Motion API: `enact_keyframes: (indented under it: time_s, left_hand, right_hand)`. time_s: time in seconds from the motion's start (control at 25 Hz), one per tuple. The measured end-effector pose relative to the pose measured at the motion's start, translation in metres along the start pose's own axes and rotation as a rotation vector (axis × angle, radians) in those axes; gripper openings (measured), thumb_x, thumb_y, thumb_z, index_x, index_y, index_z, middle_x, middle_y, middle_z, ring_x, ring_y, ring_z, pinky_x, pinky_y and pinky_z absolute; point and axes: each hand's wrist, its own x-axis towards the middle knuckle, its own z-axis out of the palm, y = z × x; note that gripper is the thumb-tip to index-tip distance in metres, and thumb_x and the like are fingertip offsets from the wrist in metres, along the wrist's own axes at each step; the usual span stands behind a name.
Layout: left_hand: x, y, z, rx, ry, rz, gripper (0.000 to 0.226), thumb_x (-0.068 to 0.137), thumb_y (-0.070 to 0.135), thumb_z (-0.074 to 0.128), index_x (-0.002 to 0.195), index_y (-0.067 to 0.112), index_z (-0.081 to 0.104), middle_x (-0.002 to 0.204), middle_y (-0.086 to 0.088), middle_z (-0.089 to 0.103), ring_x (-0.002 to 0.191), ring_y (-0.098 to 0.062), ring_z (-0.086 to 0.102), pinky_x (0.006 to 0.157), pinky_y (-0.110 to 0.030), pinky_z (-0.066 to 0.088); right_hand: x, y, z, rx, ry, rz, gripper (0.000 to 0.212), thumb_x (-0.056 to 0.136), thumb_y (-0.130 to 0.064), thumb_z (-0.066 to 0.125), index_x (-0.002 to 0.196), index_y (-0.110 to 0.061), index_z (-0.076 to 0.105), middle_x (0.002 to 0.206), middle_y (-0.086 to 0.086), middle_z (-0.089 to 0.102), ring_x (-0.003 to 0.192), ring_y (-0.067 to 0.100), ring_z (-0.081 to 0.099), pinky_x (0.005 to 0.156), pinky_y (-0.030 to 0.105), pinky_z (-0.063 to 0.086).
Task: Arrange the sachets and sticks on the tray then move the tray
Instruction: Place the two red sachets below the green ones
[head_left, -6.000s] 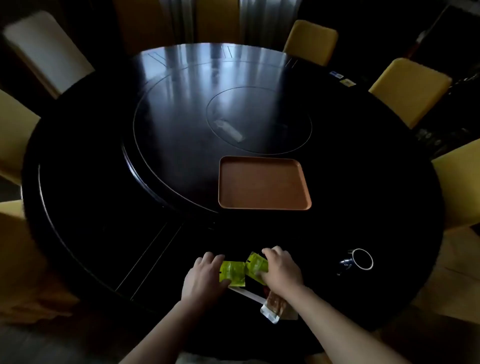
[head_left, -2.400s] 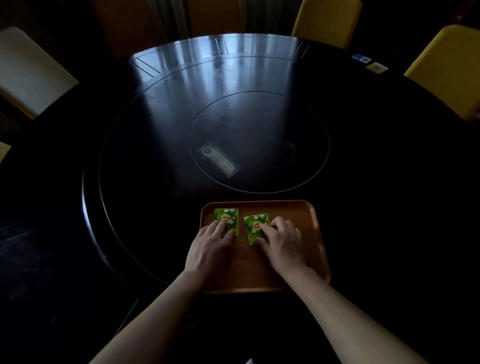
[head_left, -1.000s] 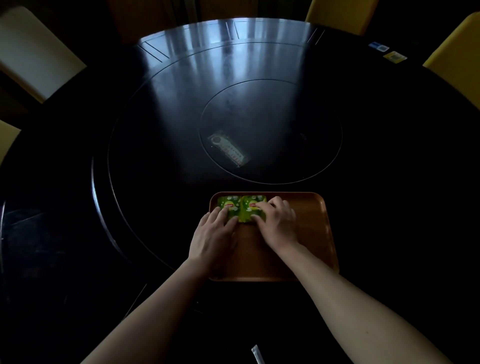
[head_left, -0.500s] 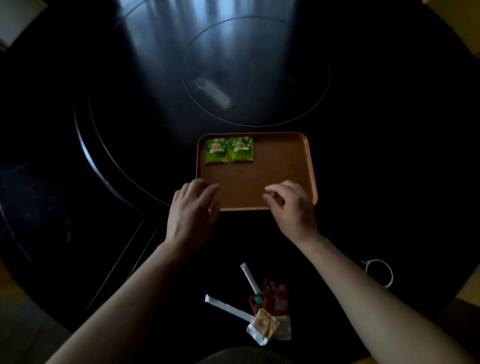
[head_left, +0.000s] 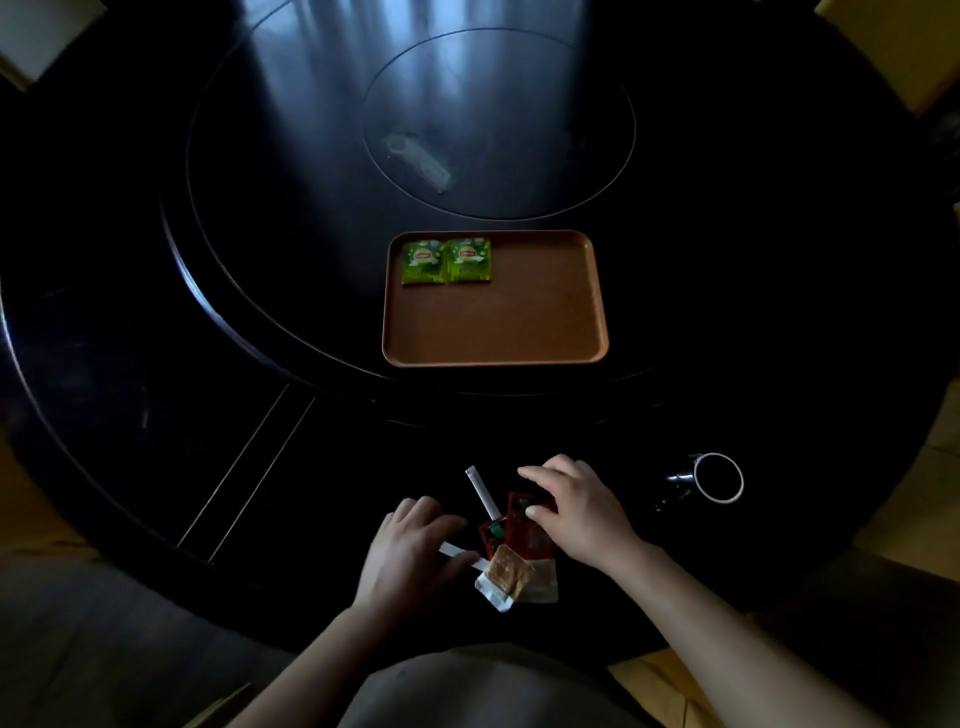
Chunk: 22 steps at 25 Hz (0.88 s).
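A brown tray (head_left: 498, 325) lies on the dark round table. Two green tea sachets (head_left: 445, 261) sit side by side in its far left corner. Near the table's front edge is a small pile: a white stick (head_left: 481, 491), a second white stick (head_left: 460, 553) under my left hand, red sachets (head_left: 522, 530) and a tan cracker packet (head_left: 510, 574). My left hand (head_left: 410, 551) rests on the second stick with fingers spread. My right hand (head_left: 571, 506) hovers over the red sachets, its fingertips touching them.
A dark mug (head_left: 714, 478) with a white rim stands to the right of the pile. A clear wrapped item (head_left: 418, 161) lies on the inner turntable beyond the tray. Yellow chairs ring the table.
Both hands left the tray and drew back to the pile at the table's front edge. The two green sachets stay on the tray.
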Motion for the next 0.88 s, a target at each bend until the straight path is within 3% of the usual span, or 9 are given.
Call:
enact_keyframes:
  time_s: [0.2,0.36,0.48,0.64,0.76,0.88]
  left_hand:
    - [0.009,0.039,0.022,0.045,-0.072,-0.11,0.051,0.071,0.074,0.054,0.087,0.027,0.064,0.085,0.009,0.057,0.083,-0.014,0.052,0.068,-0.03,0.045]
    - [0.022,0.052,0.029,-0.063,-0.042,-0.292,0.031,0.086,0.05,0.059,0.095,0.021,0.066,0.092,0.003,0.059,0.091,-0.017,0.055,0.075,-0.028,0.044]
    - [0.03,0.057,0.028,-0.106,-0.054,-0.347,0.023,0.08,0.04,0.071,0.089,0.02,0.067,0.09,0.004,0.058,0.09,-0.016,0.053,0.072,-0.027,0.041]
    - [0.031,0.058,0.022,-0.306,-0.035,-0.51,0.015,0.072,0.032,0.077,0.072,0.022,0.066,0.073,0.008,0.064,0.073,-0.007,0.061,0.058,-0.024,0.045]
    - [0.027,0.058,0.006,-0.53,0.031,-0.621,0.011,0.077,0.024,0.078,0.073,0.023,0.068,0.07,0.005,0.07,0.064,-0.004,0.065,0.054,-0.02,0.049]
    - [0.023,0.052,-0.015,-0.705,0.134,-0.686,0.008,0.08,0.021,0.078,0.079,0.02,0.07,0.076,0.0,0.073,0.067,-0.011,0.07,0.057,-0.024,0.053]
  right_hand:
    - [-0.006,0.009,0.008,-0.213,-0.036,-0.016,0.068,0.082,-0.044,0.072,0.141,-0.026,0.043,0.127,0.0,0.046,0.116,0.022,0.043,0.087,0.035,0.049]
    - [-0.005,0.013,0.016,-0.221,0.019,-0.059,0.048,0.082,-0.027,0.074,0.126,-0.028,0.054,0.115,0.001,0.048,0.106,0.024,0.046,0.078,0.035,0.048]
    - [-0.005,0.016,0.015,-0.19,0.079,-0.041,0.039,0.08,-0.02,0.075,0.113,-0.023,0.055,0.111,0.0,0.051,0.103,0.023,0.048,0.079,0.036,0.05]
    - [-0.014,0.021,0.008,-0.028,0.143,0.061,0.033,0.078,-0.029,0.078,0.1,-0.02,0.055,0.095,-0.002,0.057,0.091,0.02,0.054,0.073,0.032,0.048]
    - [-0.018,0.024,-0.006,0.187,0.215,0.181,0.023,0.081,-0.032,0.076,0.089,-0.02,0.058,0.08,-0.004,0.058,0.072,0.014,0.057,0.058,0.023,0.042]
    - [-0.017,0.02,-0.018,0.416,0.316,0.247,0.019,0.081,-0.025,0.076,0.078,-0.02,0.057,0.077,-0.006,0.063,0.072,0.008,0.06,0.059,0.021,0.046]
